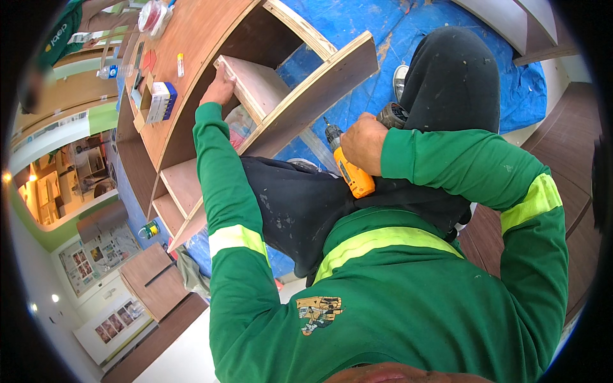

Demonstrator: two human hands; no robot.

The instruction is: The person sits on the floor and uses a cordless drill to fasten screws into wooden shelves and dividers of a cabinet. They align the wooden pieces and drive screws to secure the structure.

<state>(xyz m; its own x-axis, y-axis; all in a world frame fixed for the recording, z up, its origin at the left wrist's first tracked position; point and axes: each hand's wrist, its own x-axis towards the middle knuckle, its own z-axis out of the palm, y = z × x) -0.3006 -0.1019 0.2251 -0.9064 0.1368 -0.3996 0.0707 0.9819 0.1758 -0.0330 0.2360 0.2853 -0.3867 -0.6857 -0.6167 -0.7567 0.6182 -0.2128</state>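
My left hand point(219, 88) is closed on the end of a short wooden board point(260, 88), which stands on edge inside an open wooden cabinet frame point(207, 38). A long plywood strip point(319, 89) runs along the near side of that board. In front of my lap, my right hand point(364, 143) grips a yellow and black cordless drill point(355, 175). The drill's bit points up and left, toward the plywood strip, and stays apart from it. My fingers hide part of the drill's handle.
On the curved wooden top lie a small blue and white box point(159, 102), a glue stick point(181, 65) and a water bottle point(115, 71). Blue sheeting point(377, 25) covers the floor. A co-worker in green point(60, 35) stands at the far left. Brown panels point(555, 140) lie at the right.
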